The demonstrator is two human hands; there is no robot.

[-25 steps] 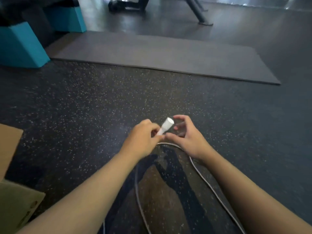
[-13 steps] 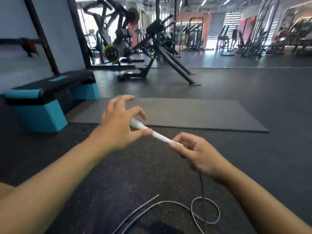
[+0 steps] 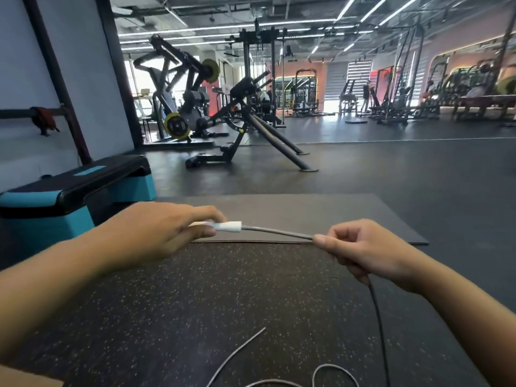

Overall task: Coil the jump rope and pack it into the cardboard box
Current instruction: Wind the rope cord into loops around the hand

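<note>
The left hand (image 3: 156, 236) closes its fingers on the white jump rope handle (image 3: 227, 227); the right hand (image 3: 360, 247) pinches the grey cord (image 3: 276, 232), fingers curled.

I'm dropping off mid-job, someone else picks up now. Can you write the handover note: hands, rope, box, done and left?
Left hand: closed on the white handle.
Right hand: pinching the grey rope a short way from the handle; the stretch between the hands is held above the floor.
Rest of the rope hangs from the right hand and lies in loose loops on the floor.
Cardboard box: only a corner may show at the lower left.
Done: one end picked up.
Left: coil the rope, pack it in the box.
</note>
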